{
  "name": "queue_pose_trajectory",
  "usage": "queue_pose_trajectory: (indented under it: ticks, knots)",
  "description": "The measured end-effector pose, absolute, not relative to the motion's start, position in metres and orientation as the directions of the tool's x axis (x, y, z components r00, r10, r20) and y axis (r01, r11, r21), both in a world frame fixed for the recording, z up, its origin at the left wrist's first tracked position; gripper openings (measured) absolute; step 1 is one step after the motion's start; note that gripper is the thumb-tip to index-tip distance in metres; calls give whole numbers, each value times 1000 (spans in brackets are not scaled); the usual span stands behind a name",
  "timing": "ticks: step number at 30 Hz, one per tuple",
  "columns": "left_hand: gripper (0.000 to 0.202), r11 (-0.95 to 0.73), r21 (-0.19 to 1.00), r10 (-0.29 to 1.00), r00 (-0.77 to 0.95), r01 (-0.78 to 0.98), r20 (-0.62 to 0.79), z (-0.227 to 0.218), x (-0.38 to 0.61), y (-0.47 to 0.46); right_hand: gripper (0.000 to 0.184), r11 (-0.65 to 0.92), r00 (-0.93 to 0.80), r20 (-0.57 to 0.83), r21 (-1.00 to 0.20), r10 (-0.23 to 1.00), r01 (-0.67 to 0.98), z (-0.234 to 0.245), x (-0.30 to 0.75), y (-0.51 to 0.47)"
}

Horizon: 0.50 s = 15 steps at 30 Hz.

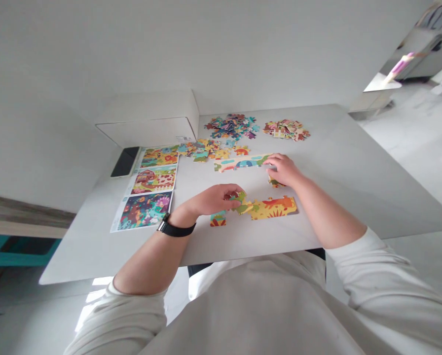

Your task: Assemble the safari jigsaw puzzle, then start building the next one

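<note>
While both hands (223,199) work at the desk (354,172), the puzzle looks only part done: 2 strips laid, apart.

Far strip (239,163) seems joined most of the way; R hand (284,170) is at its right end, w/ a dark-and-yellow pc (276,183) just on the near side; can't tell if that hand is clamped on anything. Near strip (275,208) is partly joined, to the right; L hand (219,198), just left of it, looks clamped on a green pc (239,196), thumb vs. fingers, w/ a red-and-teal pc (218,219) by its near side. Left to do, judging by what's loose: yellow-blue heap (202,148) beyond the far strip's left end, plus dark heap (232,127) & red-pink heap (286,130) farther back, apparently unstarted. Ref. sheet (154,180) w/ 3 pics lies left.
</note>
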<state>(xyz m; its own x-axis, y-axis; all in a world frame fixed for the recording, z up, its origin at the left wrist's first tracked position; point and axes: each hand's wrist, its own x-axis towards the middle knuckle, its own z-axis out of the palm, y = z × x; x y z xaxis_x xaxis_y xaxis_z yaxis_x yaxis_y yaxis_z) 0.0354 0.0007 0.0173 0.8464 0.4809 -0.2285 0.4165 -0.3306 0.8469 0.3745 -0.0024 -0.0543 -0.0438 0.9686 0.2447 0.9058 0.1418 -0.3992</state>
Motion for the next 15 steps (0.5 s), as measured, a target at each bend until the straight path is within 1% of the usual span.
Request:
queue_pose_trajectory:
  ticks: [2, 4, 7, 9, 15]
  knots:
    - [47, -456, 765, 475, 852, 454, -222, 18, 36, 0, 35, 137, -43, 237, -396, 970, 908, -53, 374, -3]
    - [49, -524, 698, 463, 851, 489, -249, 20, 37, -2, 35, 137, -46, 230, -396, 972, 908, -51, 373, -4]
    - [43, -568, 620, 470, 832, 540, -294, 21, 39, -7, 35, 130, -39, 226, -402, 973, 906, -51, 373, -4]
    - [38, -592, 571, 495, 816, 568, -298, 20, 42, -10, 34, 130, -37, 227, -406, 973, 905, -52, 374, -3]
    - [32, -668, 469, 536, 811, 577, -234, 8, 49, -14, 34, 141, -43, 240, -409, 970, 902, -53, 375, -3]
